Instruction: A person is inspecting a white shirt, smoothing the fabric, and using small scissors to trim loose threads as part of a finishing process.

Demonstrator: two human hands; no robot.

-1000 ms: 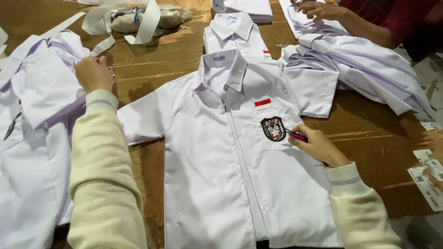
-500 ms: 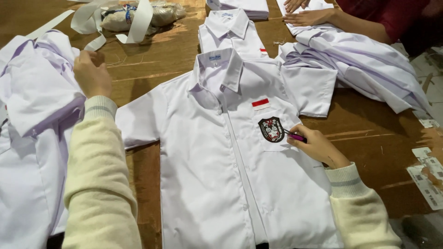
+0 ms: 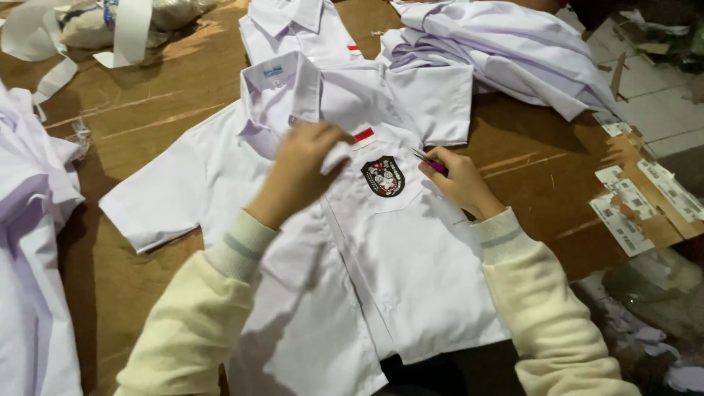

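Note:
A white short-sleeved shirt lies spread face up on the brown wooden table. It has a dark round badge on the chest pocket and a small red stripe above it. My left hand grips the shirt's front placket just below the collar, pinching the white cloth. My right hand rests on the pocket's right edge and holds a small pink-handled tool pointed at the badge. Both arms wear cream sleeves.
A pile of white shirts lies at the left. More shirts are heaped at the back right, and another folded one behind. White strips and a bundle sit far left. Paper labels lie at the right table edge.
My left hand has left the shirt pile at the left and come across to grip the spread shirt's front near the collar. My right hand stays by the badge with the tool.

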